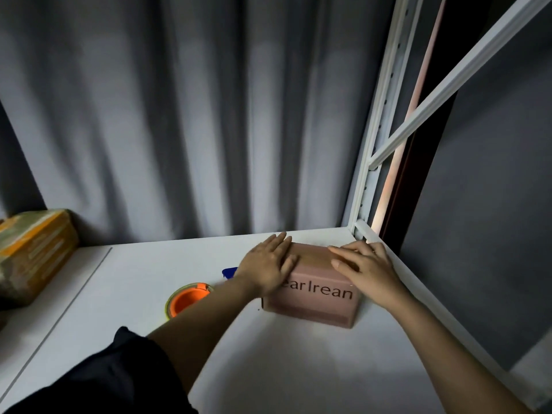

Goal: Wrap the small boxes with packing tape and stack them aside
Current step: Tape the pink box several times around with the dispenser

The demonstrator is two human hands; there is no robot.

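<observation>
A small pinkish-brown box (pixel 316 303) with dark lettering on its front sits near the back right corner of the white table (pixel 268 363). My left hand (pixel 268 264) lies flat with straight fingers on the box's top left part. My right hand (pixel 364 267) rests flat on the top right part, fingers pointing left. A strip of tape seems to run across the top between the hands. A tape roll (pixel 185 300) with an orange core lies on the table left of the box, partly behind my left forearm.
A blue object (pixel 229 272) peeks out behind my left wrist. Taped brown parcels (pixel 33 255) sit at the far left. A grey curtain (pixel 179 115) hangs behind, and a white metal rack post (pixel 370 162) rises at the table's back right corner.
</observation>
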